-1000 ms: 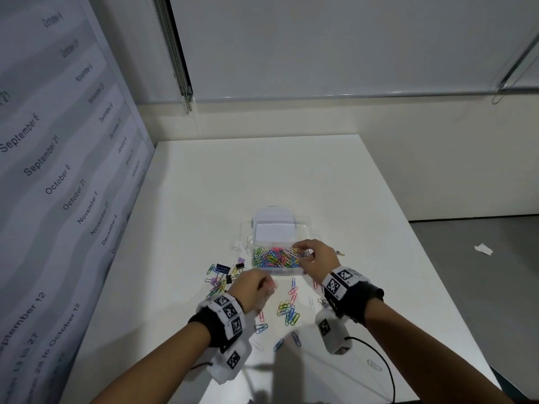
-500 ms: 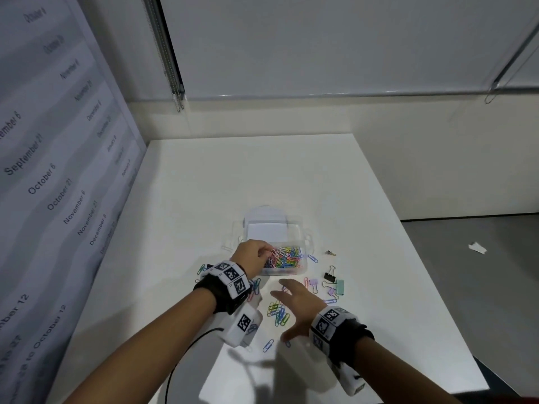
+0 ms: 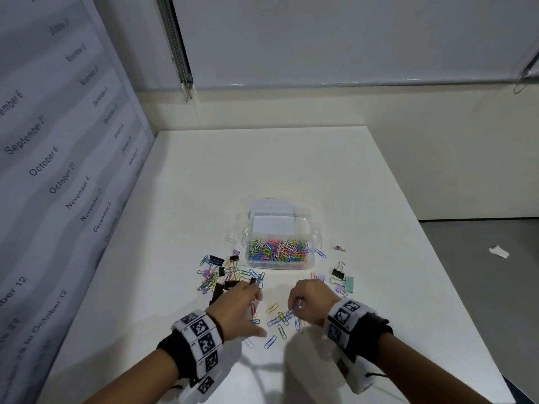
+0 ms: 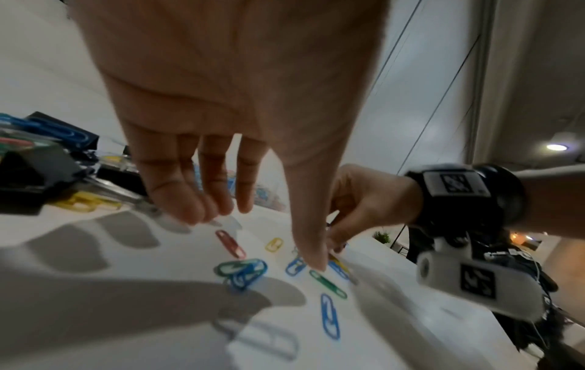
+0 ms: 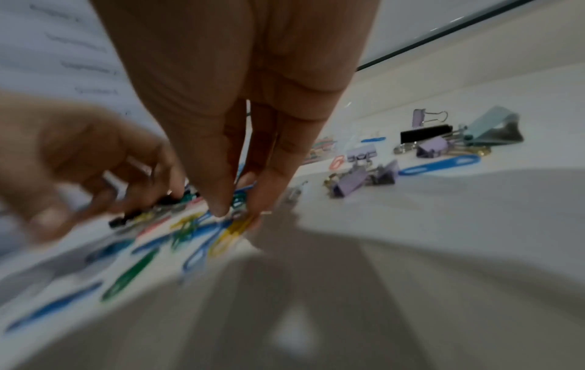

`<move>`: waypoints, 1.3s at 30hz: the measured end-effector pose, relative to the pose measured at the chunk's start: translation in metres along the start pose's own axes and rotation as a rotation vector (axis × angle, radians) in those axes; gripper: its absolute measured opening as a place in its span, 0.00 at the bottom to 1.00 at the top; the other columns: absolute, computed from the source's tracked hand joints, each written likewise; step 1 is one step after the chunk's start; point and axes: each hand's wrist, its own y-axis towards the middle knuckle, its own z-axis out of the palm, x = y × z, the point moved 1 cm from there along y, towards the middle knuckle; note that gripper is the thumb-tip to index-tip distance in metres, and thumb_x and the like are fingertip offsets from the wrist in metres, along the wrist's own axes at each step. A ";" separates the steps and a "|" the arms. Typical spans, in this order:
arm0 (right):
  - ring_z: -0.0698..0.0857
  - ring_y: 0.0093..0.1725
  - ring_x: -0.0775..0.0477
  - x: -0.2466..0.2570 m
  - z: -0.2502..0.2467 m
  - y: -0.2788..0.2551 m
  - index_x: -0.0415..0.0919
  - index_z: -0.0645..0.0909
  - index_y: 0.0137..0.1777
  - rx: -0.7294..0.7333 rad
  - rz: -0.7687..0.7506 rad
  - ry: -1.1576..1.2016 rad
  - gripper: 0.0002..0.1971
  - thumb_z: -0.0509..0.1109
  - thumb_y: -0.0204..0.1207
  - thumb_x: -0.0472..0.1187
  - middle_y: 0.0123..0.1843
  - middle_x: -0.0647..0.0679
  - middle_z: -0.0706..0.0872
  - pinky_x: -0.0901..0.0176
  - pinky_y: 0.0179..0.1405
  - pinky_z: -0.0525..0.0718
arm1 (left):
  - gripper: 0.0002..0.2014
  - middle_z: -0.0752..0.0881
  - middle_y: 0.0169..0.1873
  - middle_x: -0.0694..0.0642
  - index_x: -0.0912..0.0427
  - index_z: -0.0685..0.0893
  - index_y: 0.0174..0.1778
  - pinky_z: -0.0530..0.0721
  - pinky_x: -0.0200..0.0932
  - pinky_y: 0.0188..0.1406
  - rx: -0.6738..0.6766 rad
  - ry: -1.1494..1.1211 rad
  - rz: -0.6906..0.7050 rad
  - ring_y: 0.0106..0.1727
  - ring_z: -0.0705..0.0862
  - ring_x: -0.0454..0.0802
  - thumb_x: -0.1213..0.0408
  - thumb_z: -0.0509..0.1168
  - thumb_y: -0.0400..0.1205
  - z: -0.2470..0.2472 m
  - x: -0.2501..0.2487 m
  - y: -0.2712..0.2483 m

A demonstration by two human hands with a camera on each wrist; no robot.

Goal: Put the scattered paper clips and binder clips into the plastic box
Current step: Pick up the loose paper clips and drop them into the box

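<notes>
Right wrist view blurs the near paper clips [image 5: 202, 240] — the left hand [image 5: 79, 160] too (motion-smeared).

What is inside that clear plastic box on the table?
The plastic box holds a heap of coloured paper clips, and a white sheet shows at its far end. Anything beneath the heap is covered.

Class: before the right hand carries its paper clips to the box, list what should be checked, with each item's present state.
1. Clear plastic box open on top: ok.
2. Right hand pinches coloured paper clips: ok.
3. Grip secure: cannot tell, blurred.
4. Left hand clear of the path to the box: ok.
5. Room left in the box: ok.
6. White table cleared: not ok; black binder clip among those still out.
</notes>
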 end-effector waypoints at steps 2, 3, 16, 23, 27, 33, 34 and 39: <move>0.85 0.43 0.55 -0.002 -0.011 -0.002 0.41 0.89 0.44 -0.105 0.018 0.058 0.12 0.65 0.69 0.32 0.45 0.50 0.90 0.74 0.43 0.73 | 0.37 0.70 0.61 0.47 0.50 0.69 0.67 0.77 0.40 0.62 0.042 0.048 0.000 0.61 0.75 0.46 0.48 0.78 0.64 0.009 0.004 -0.002; 0.83 0.37 0.59 -0.004 -0.017 -0.002 0.41 0.89 0.42 -0.154 0.035 0.092 0.11 0.65 0.69 0.31 0.40 0.53 0.89 0.77 0.39 0.74 | 0.39 0.69 0.63 0.48 0.50 0.68 0.69 0.77 0.40 0.63 0.049 0.069 0.016 0.62 0.75 0.47 0.49 0.78 0.64 0.012 0.006 -0.002; 0.82 0.28 0.65 -0.025 -0.081 0.030 0.43 0.87 0.36 -0.402 -0.083 0.095 0.06 0.75 0.65 0.31 0.34 0.50 0.89 0.80 0.35 0.78 | 0.08 0.85 0.34 0.47 0.56 0.88 0.47 0.70 0.17 0.32 0.009 0.080 0.189 0.31 0.77 0.31 0.68 0.71 0.73 0.002 0.006 0.036; 0.84 0.35 0.51 -0.031 -0.064 0.024 0.43 0.86 0.35 -0.532 -0.037 0.122 0.05 0.75 0.67 0.32 0.38 0.47 0.89 0.67 0.41 0.81 | 0.07 0.89 0.45 0.52 0.56 0.89 0.46 0.75 0.30 0.43 -0.062 0.160 0.174 0.42 0.80 0.40 0.68 0.71 0.74 0.007 0.002 0.031; 0.85 0.38 0.52 -0.025 -0.060 0.026 0.43 0.87 0.38 -0.551 -0.029 0.136 0.04 0.74 0.69 0.33 0.40 0.47 0.90 0.68 0.41 0.79 | 0.06 0.85 0.39 0.51 0.60 0.88 0.47 0.72 0.24 0.34 -0.066 0.176 0.164 0.41 0.79 0.40 0.69 0.70 0.75 0.009 -0.001 0.028; 0.84 0.48 0.52 -0.021 -0.044 0.022 0.43 0.87 0.51 -0.581 -0.035 0.059 0.11 0.63 0.77 0.33 0.53 0.48 0.90 0.66 0.50 0.76 | 0.09 0.90 0.48 0.58 0.63 0.87 0.48 0.74 0.28 0.35 -0.061 0.219 0.190 0.37 0.79 0.41 0.74 0.63 0.76 0.014 -0.002 0.024; 0.83 0.46 0.53 -0.019 -0.041 0.017 0.44 0.87 0.50 -0.588 -0.047 0.045 0.11 0.64 0.77 0.33 0.52 0.48 0.90 0.66 0.48 0.76 | 0.09 0.90 0.48 0.58 0.64 0.86 0.48 0.72 0.25 0.33 -0.064 0.233 0.202 0.36 0.78 0.41 0.75 0.62 0.77 0.015 -0.002 0.023; 0.82 0.39 0.55 -0.004 -0.015 -0.012 0.46 0.86 0.49 -0.316 -0.117 -0.093 0.08 0.74 0.71 0.42 0.47 0.50 0.87 0.65 0.42 0.79 | 0.09 0.89 0.50 0.58 0.64 0.85 0.48 0.67 0.21 0.30 -0.101 0.261 0.243 0.42 0.77 0.41 0.74 0.60 0.77 0.016 -0.002 0.018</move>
